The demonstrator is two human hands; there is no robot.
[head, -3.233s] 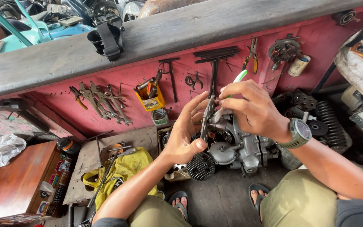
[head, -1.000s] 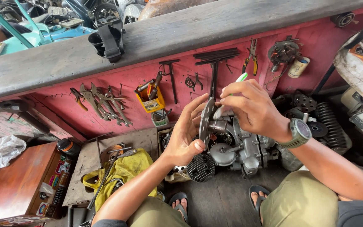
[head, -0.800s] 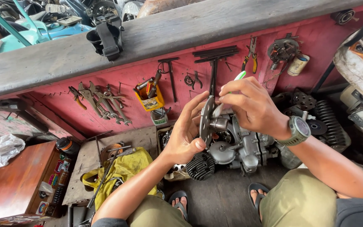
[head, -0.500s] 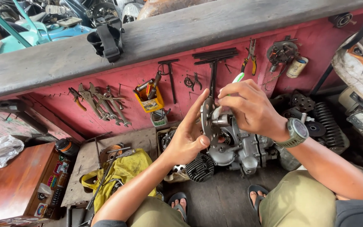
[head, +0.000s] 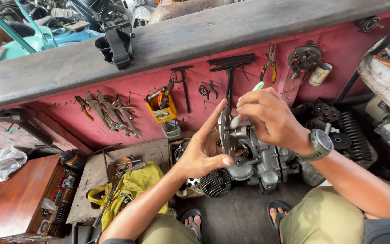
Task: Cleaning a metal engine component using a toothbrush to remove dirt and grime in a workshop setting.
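The person sits low on the floor with a small grey engine (head: 260, 160) between the feet. Everything here is told from that engine.

At the top left of the engine stands a round metal plate (head: 225, 132), seen on its edge. The left hand (head: 202, 152) is open, its fingers spread wide. The palm lies flat against the plate's left side and the thumb points right, under the plate. It looks like this hand keeps the plate from turning or tipping while the other hand works.

The right hand (head: 271, 118) is just above the engine and is closed around a thin tool with a green and white tip (head: 258, 86). The tool's low end meets the middle of the plate. The fingers curl tight, the wrist bends down, and a green watch (head: 320, 144) sits on that wrist. The two hands are close, one on each side of the plate.

Both arms reach forward from the knees.

Behind the engine is a red wall (head: 113, 97) with wrenches (head: 109, 110) and pliers (head: 269, 65) hung on it, likely so they are easy to grab. Left of the engine a yellow cloth (head: 138, 183) lies on a board.
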